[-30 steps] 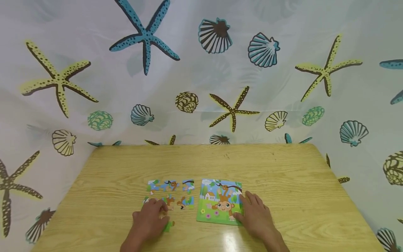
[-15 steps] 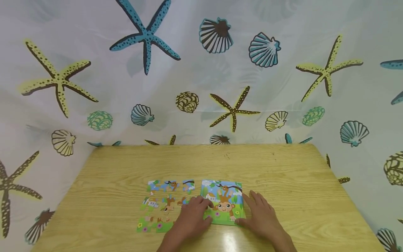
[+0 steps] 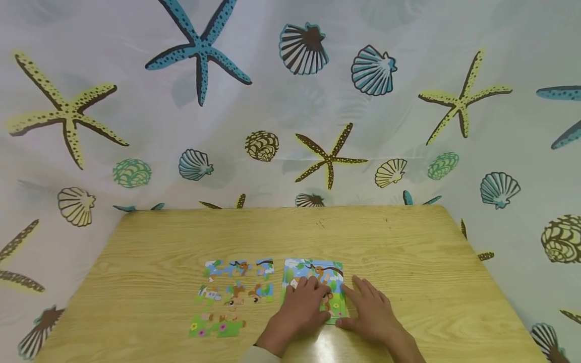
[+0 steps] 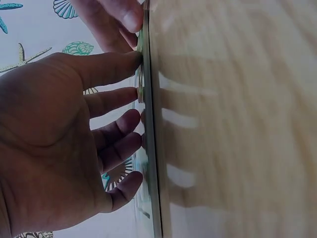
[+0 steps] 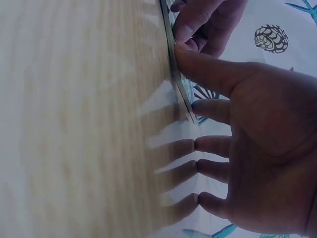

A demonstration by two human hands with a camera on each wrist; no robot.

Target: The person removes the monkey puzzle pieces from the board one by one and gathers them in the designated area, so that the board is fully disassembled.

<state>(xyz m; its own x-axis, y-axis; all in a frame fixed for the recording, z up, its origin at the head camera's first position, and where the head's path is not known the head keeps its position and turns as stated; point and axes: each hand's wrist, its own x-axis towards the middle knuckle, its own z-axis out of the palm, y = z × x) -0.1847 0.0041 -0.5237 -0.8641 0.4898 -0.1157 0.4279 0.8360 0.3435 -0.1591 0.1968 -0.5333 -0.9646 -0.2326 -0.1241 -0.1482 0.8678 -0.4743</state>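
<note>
My left hand (image 3: 301,307) is over the square monkey picture puzzle board (image 3: 336,264), covering its lower middle. In the left wrist view its thumb and index finger pinch a thin puzzle piece (image 4: 140,95) close against the board; the piece's picture is hidden from the head view. The other fingers curve down onto the board's face. At the board's lower right corner lies my right hand (image 3: 374,312), fingers spread and fairly straight. Its thumb and index finger touch the board's edge, while the remaining fingertips rest on the table.
Left of the board, several loose puzzle pieces (image 3: 229,328) lie in three rough rows on the wooden table (image 3: 159,252). A white cloth (image 3: 290,111) printed with starfish and shells hangs round the back and sides.
My left hand has moved right from the loose pieces onto the board, carrying a piece from the bottom row. My right hand stays at the board's right edge. The head view has shifted slightly.
</note>
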